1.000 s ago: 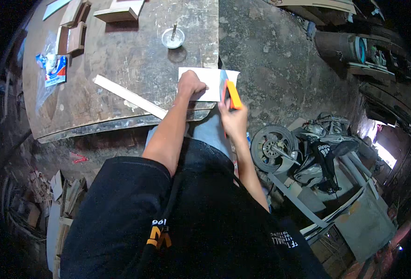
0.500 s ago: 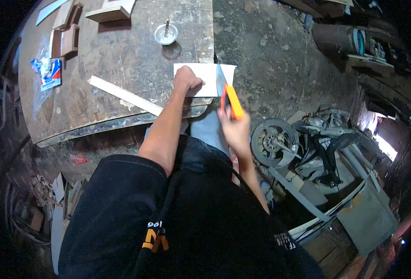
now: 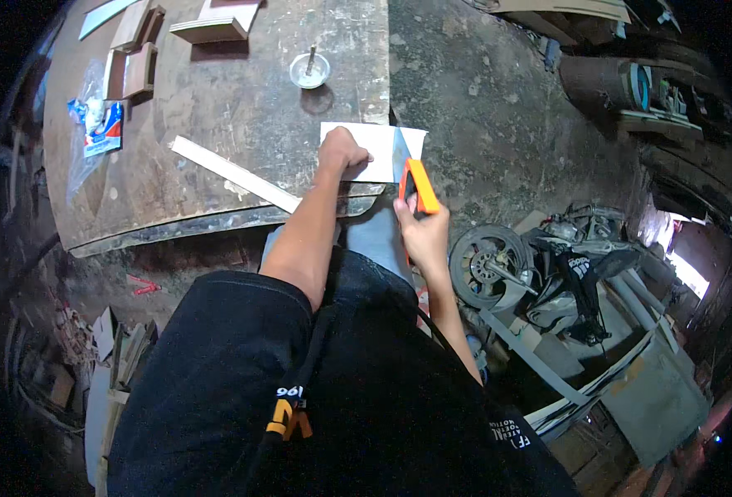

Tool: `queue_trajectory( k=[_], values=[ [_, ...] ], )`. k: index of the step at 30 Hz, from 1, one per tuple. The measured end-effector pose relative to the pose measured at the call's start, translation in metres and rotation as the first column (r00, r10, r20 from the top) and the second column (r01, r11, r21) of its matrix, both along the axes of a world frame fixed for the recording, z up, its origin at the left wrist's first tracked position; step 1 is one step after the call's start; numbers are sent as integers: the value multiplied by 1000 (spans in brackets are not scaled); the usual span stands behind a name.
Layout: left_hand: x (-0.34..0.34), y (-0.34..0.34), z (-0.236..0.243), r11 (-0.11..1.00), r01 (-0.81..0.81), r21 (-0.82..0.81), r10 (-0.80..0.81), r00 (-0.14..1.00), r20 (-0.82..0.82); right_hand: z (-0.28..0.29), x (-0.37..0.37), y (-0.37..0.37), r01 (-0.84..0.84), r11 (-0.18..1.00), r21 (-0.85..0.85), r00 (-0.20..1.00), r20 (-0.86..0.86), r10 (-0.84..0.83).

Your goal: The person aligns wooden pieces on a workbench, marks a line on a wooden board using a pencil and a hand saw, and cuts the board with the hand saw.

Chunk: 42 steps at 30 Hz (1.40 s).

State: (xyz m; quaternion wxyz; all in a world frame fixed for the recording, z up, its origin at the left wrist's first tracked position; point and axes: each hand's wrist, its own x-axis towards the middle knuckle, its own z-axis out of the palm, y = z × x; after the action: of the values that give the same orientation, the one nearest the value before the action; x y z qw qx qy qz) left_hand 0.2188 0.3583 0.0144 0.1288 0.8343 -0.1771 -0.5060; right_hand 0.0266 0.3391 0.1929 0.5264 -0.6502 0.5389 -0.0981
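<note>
A white board (image 3: 363, 170) lies at the table's right edge, its right end sticking out past the tabletop. My left hand (image 3: 343, 149) presses down on its left part, fingers curled and thumb pointing right. My right hand (image 3: 426, 234) is closed around the orange handle of a handsaw (image 3: 421, 186). The saw's blade stands across the board near its right end, running away from me. How deep the blade sits in the board cannot be made out.
On the wooden table (image 3: 241, 108) are a white strip (image 3: 235, 175), a cup with a stick (image 3: 309, 71), a plastic packet (image 3: 101, 132) and several wooden box pieces (image 3: 138, 70). Motorcycle parts and a wheel (image 3: 490, 263) stand on the floor at right.
The whole view has shifted slightly, so the table appears further right and lower. The saw has moved a little forward along the cut, its handle turned slightly. My left hand stays on the board.
</note>
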Motion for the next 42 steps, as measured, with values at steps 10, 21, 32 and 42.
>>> queue_trajectory(
  k=[10,21,32,42],
  values=[
    [-1,2,10,997,-2,-72,5,999,42,14,-8,-1,-1,999,40,999,-32,2],
    [0,1,1,999,-29,-36,28,999,-27,40,-10,-2,-9,996,87,994,-105,18],
    [-6,7,5,997,3,-71,-2,1000,15,14,-10,-8,-4,998,68,999,-38,7],
    [1,3,7,998,-59,-35,59,998,-1,28,-4,-2,-13,998,68,997,-78,18]
  ],
)
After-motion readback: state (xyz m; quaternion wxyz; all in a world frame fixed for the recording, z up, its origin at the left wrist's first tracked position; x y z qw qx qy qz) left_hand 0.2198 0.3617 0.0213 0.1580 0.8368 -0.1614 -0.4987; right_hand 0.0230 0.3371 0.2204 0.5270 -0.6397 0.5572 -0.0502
